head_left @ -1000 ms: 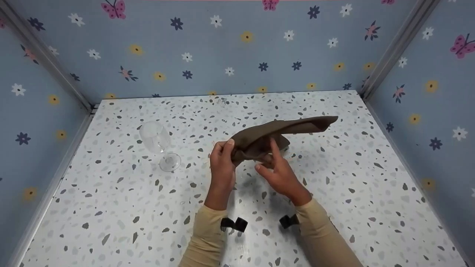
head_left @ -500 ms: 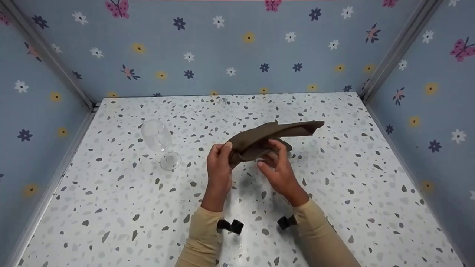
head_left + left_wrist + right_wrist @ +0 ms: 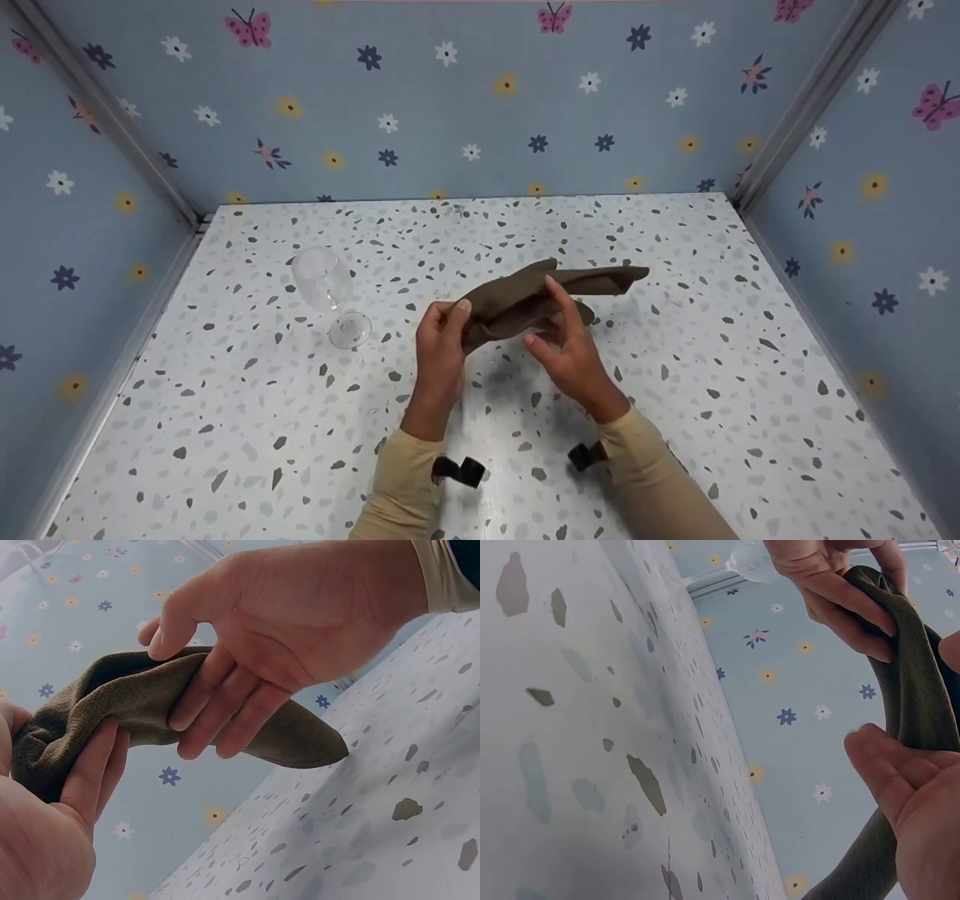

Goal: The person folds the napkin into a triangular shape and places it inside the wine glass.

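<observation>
A folded brown-green cloth (image 3: 506,296) is held above the table, its narrow loose end reaching to the right. My left hand (image 3: 440,345) grips its gathered left end, thumb on top. My right hand (image 3: 579,364) is at the cloth's middle, its index finger stretched onto the upper face. In the left wrist view, that right hand (image 3: 292,615) has several straight fingers against the cloth's underside, and its thumb stands apart. A clear stemmed wine glass (image 3: 322,280) stands upright to the left of both hands.
A white speckled table (image 3: 247,397) lies under the hands. Blue flower-patterned panels (image 3: 480,90) close in the back and both sides, with metal posts (image 3: 817,105) at the corners.
The cloth's loose right end has drawn in to the left and lower. My right index finger bent briefly, then straightened over the cloth. My left hand keeps its grip.
</observation>
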`<state>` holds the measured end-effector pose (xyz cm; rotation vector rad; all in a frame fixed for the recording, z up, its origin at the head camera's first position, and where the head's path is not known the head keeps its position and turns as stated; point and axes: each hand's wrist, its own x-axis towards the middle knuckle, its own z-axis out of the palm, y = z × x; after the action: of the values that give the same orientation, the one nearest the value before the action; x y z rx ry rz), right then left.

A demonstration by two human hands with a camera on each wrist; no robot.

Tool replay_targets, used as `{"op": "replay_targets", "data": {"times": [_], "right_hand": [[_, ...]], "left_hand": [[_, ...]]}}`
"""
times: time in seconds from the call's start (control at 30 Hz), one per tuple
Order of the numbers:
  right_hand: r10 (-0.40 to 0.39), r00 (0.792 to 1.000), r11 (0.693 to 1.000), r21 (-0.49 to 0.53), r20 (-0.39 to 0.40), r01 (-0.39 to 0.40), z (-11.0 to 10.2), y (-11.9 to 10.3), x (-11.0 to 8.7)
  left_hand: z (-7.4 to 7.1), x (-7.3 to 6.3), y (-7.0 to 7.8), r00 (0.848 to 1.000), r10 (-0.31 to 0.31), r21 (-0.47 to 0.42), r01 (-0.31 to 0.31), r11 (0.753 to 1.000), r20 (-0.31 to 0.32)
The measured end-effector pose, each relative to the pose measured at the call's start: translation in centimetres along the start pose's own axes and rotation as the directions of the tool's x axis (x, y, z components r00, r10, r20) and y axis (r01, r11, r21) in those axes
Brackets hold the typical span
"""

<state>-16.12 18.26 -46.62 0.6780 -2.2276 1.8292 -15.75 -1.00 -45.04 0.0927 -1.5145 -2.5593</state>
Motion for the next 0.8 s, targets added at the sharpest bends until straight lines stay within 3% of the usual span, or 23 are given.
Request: {"op": "replay_targets", "data": {"times": [0.13,0.37,0.57,0.8], "right_hand": [[0.022,1.000,0.999,0.035,-0.004,-0.021,-0.1,-0.2,-0.3],[0.035,0.998,0.953,0.303,-0.044,-0.020,-0.3,-0.7,0.1],[0.130,0.985,0.937,0.338,-0.115,-0.084,-0.4,-0.7,0.4],[0.217,0.962,0.945,0.281,-0.166,-0.164,-0.8,-0.4,0.5]], "left_hand": [[-0.2,-0.3,-0.3,1.000,-0.016,0.021,0.016,1.000,0.014],[-0.3,-0.7,-0.7,0.999,0.007,0.107,-0.012,0.994,0.048],[-0.1,-1.1,-1.3,0.997,0.028,0.122,-0.037,0.992,0.073],[0.0,-1.5,-2.5,0.996,0.005,0.126,-0.016,0.992,0.084]]}}
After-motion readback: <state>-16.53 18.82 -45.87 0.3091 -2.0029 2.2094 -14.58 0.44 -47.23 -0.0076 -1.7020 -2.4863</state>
